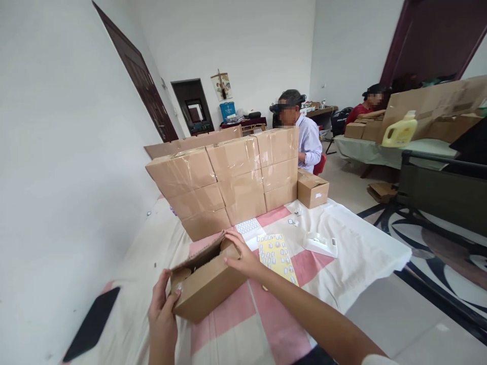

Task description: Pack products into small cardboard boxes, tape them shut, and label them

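- Small cardboard box (pixel 207 284) located lower centre-left of frame, resting on the table (pixel 361 248), top flaps partly open.
- Left hand (pixel 163 309) at lower left: fingers curled against the near end of the box, thumb pressed on its corner.
- Right hand (pixel 241 256) at centre: fingers spread, laid flat on the far end flap.
- Yellow sheet (pixel 277 256) of small labels just right of the right hand.
- Tape dispenser (pixel 320 244) further right, on the cloth.
- Stacked sealed cartons (pixel 224 177) directly behind, mid-frame.
- Black phone (pixel 93 322) at lower left, apart from the box.
- Two seated persons in the upper right background.
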Motion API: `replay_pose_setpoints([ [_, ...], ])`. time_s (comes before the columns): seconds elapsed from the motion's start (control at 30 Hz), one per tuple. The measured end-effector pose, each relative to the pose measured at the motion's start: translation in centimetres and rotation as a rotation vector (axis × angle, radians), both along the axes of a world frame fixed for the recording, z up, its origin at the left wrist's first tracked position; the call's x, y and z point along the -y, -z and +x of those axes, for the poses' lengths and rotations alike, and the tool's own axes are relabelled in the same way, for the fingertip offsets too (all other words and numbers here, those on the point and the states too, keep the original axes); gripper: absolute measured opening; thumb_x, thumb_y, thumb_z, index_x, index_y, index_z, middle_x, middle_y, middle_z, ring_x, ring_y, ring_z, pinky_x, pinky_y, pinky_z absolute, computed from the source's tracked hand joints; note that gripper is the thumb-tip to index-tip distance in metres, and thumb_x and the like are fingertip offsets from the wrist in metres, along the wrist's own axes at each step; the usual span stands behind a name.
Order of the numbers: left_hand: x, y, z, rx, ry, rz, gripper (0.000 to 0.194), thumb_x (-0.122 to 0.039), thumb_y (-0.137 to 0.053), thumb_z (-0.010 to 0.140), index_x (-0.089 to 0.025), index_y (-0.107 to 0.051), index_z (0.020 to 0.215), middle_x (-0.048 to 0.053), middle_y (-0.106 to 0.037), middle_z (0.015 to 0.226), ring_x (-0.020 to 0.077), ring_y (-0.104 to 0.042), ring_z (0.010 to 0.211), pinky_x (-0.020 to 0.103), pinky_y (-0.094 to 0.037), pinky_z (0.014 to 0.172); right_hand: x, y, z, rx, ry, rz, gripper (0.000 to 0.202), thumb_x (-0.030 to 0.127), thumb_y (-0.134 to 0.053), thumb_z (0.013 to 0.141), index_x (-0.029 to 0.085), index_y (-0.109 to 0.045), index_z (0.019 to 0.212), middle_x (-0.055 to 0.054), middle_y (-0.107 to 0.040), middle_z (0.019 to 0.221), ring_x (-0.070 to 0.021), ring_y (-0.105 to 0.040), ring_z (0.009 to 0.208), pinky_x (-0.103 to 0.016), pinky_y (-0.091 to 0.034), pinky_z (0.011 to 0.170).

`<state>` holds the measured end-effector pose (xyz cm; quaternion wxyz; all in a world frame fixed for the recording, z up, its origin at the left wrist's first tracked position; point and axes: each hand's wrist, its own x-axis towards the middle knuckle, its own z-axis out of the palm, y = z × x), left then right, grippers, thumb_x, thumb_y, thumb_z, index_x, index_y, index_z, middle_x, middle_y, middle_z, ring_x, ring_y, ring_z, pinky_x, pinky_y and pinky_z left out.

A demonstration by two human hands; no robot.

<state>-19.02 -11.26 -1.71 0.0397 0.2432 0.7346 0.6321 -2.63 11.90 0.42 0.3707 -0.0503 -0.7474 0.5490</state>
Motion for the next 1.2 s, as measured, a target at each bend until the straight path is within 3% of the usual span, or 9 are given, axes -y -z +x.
replay_pose_setpoints([
  [0.1, 0.3, -0.6, -2.4, -0.247, 0.064, -0.179, 0.045, -0.052, -0.057, 0.09, -0.027, -0.073, 0.124, 0.009, -0.067, 0.139, 0.0345, -0.052, 0.142, 0.057, -0.04, 0.122, 0.0, 1.1, 0.2, -0.082, 0.053, -0.024, 0.051, 0.037, -0.072, 0.084, 0.025, -0.056, 0.132, -0.015, -0.049, 0.15, -0.028, -0.043, 0.148, -0.048, -0.034, 0.124],
  [0.2, 0.3, -2.9, -2.9, -0.557, 0.192, -0.396, 0.035, -0.048, -0.051, 0.09, -0.032, -0.081, 0.096, 0.007, -0.078, 0.111, 0.0335, -0.062, 0.124, 0.059, -0.044, 0.115, 0.5, 1.7, 0.9, -0.075, 0.095, 0.007, 0.043, 0.037, -0.068, 0.087, 0.024, -0.057, 0.127, -0.015, -0.053, 0.147, -0.0284, -0.047, 0.144, -0.048, -0.038, 0.123],
  [0.33, -1.7, -6.3, 0.4, -0.826, 0.095, -0.697, 0.037, -0.033, -0.042, 0.093, -0.033, -0.078, 0.103, 0.004, -0.077, 0.103, 0.0283, -0.068, 0.103, 0.065, -0.034, 0.116, 1.5, 1.2, 3.3, 0.107, 0.155, 0.197, 0.062, 0.039, -0.058, 0.097, 0.018, -0.043, 0.153, -0.018, -0.04, 0.164, -0.0304, -0.035, 0.154, -0.052, -0.03, 0.128],
  [0.4, -3.0, -6.8, 2.1, -0.864, 0.019, -0.787, 0.038, -0.033, -0.043, 0.095, -0.031, -0.075, 0.117, 0.007, -0.074, 0.103, 0.0288, -0.066, 0.098, 0.064, -0.04, 0.109, 1.7, 1.0, 5.6, 0.217, 0.177, 0.301, 0.07, 0.039, -0.055, 0.099, 0.018, -0.032, 0.162, -0.017, -0.035, 0.168, -0.0312, -0.033, 0.156, -0.054, -0.03, 0.128],
  [0.5, -4.2, -6.1, 2.6, -0.861, 0.088, -0.751, 0.038, -0.034, -0.048, 0.096, -0.035, -0.072, 0.126, 0.01, -0.071, 0.125, 0.0332, -0.062, 0.108, 0.059, -0.049, 0.096, 0.7, 1.6, 11.0, 0.282, 0.319, 0.383, 0.062, 0.033, -0.055, 0.099, 0.023, -0.041, 0.159, -0.014, -0.046, 0.162, -0.0309, -0.044, 0.148, -0.053, -0.037, 0.123],
  [0.7, -4.3, -5.1, 1.4, -0.765, 0.186, -0.696, 0.038, -0.037, -0.043, 0.099, -0.038, -0.075, 0.119, 0.003, -0.064, 0.143, 0.0391, -0.058, 0.125, 0.071, -0.045, 0.105, -5.1, 2.7, 26.4, 0.375, 0.942, 0.312, 0.037, 0.029, -0.051, 0.096, 0.02, -0.064, 0.13, -0.017, -0.064, 0.136, -0.0336, -0.054, 0.133, -0.057, -0.041, 0.117],
  [0.8, -4.4, -5.7, 2.0, -0.724, 0.174, -0.726, 0.039, -0.037, -0.041, 0.098, -0.039, -0.075, 0.118, 0.001, -0.064, 0.144, 0.0401, -0.058, 0.127, 0.073, -0.045, 0.105, -8.0, 1.8, 30.7, 0.574, 0.914, 0.207, 0.039, 0.03, -0.048, 0.098, 0.017, -0.062, 0.132, -0.016, -0.064, 0.133, -0.0313, -0.058, 0.126, -0.05, -0.046, 0.11],
  [1.0, -4.5, -6.0, 2.5, -0.726, 0.151, -0.705, 0.04, -0.036, -0.041, 0.097, -0.036, -0.073, 0.122, 0.002, -0.066, 0.143, 0.0389, -0.059, 0.125, 0.069, -0.046, 0.106, -12.0, -0.1, 28.9, 0.778, 0.749, 0.129, 0.036, 0.029, -0.055, 0.099, 0.015, -0.063, 0.132, -0.014, -0.063, 0.131, -0.0185, -0.068, 0.093, -0.032, -0.052, 0.092],
  [1.2, -4.5, -5.3, 1.7, -0.721, 0.153, -0.718, 0.041, -0.038, -0.043, 0.095, -0.037, -0.072, 0.125, 0.002, -0.065, 0.143, 0.038, -0.06, 0.122, 0.066, -0.047, 0.106, -12.6, -1.1, 26.7, 0.961, 0.739, -0.023, 0.019, 0.031, -0.056, 0.101, 0.014, -0.066, 0.104, -0.005, -0.07, 0.085, -0.0133, -0.063, 0.061, -0.024, -0.047, 0.068],
])
